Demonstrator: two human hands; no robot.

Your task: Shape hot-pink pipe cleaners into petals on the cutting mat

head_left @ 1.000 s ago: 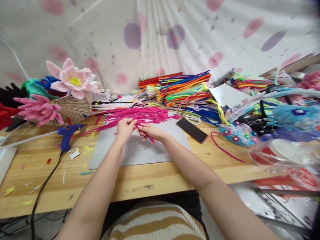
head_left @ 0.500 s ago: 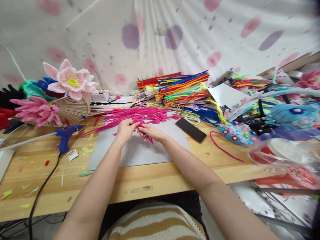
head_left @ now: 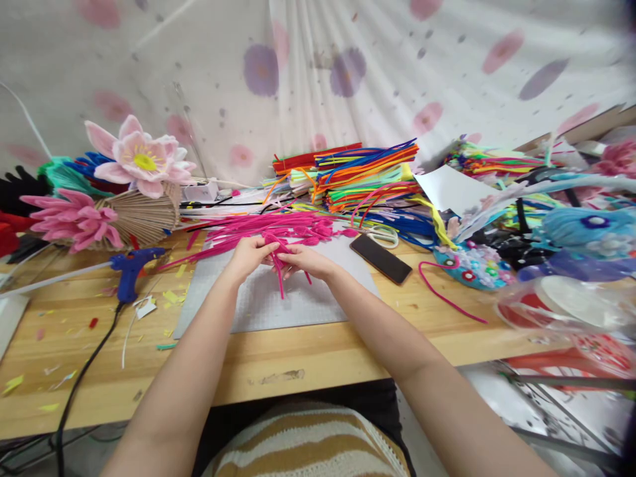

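Both my hands meet over a grey cutting mat (head_left: pixel 258 301) on the wooden table. My left hand (head_left: pixel 248 255) and my right hand (head_left: pixel 305 260) each pinch the same bent magenta pipe cleaner (head_left: pixel 279 265), fingers closed on it. Its loose ends hang down between the hands toward the mat. Just behind the hands lies a pile of magenta pipe cleaners (head_left: pixel 278 228), several of them bent into petal loops.
A blue glue gun (head_left: pixel 130 265) with its black cord lies left of the mat. A black phone (head_left: pixel 380 258) and scissors (head_left: pixel 382 233) sit to the right. Stacked coloured pipe cleaners (head_left: pixel 362 175), pink flowers (head_left: pixel 142 156) and craft clutter line the back and right.
The pipe cleaner has been bent further; its ends now hang lower between my hands. My hands have stayed in almost the same spot.
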